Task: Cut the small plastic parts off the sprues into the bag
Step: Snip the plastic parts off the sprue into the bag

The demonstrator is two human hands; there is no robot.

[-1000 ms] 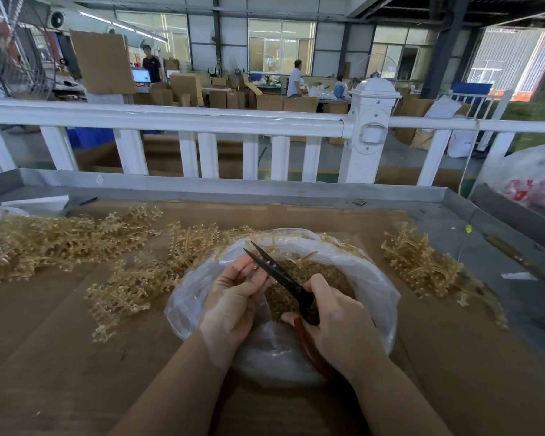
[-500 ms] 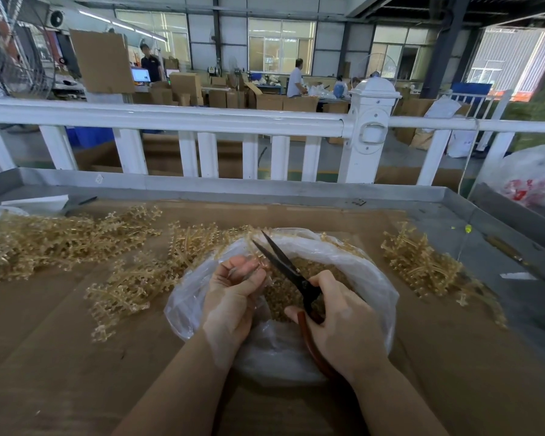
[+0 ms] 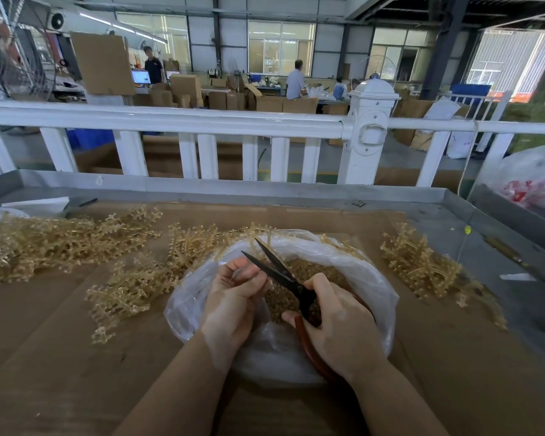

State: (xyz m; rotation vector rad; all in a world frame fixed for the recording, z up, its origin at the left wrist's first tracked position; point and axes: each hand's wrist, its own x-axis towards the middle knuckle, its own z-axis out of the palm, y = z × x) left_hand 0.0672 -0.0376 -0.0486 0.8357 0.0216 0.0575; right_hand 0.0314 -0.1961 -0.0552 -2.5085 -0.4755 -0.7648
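Cardboard-topped bench (image 3: 76,357), sprues (image 3: 60,243) lying heaped. Left hand (image 3: 233,306) pinching something small over bag (image 3: 375,287); right hand (image 3: 337,322) gripping scissors (image 3: 280,272), blades parted. Snipping underway; closing next, probably.

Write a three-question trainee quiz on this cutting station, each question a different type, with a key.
1. True or false: the blades of the scissors are open.
2. Multiple choice: where do the cut parts collect? A) in a cardboard box B) in the clear plastic bag C) on the white railing
3. Fill in: the right hand grips the scissors by their ____-coloured handles, while the left hand pinches a small piece at the blades.

Key: 1 true; 2 B; 3 red. Uncut sprues lie in piles on the cardboard to the left, and a smaller pile of sprues lies to the right of the bag.
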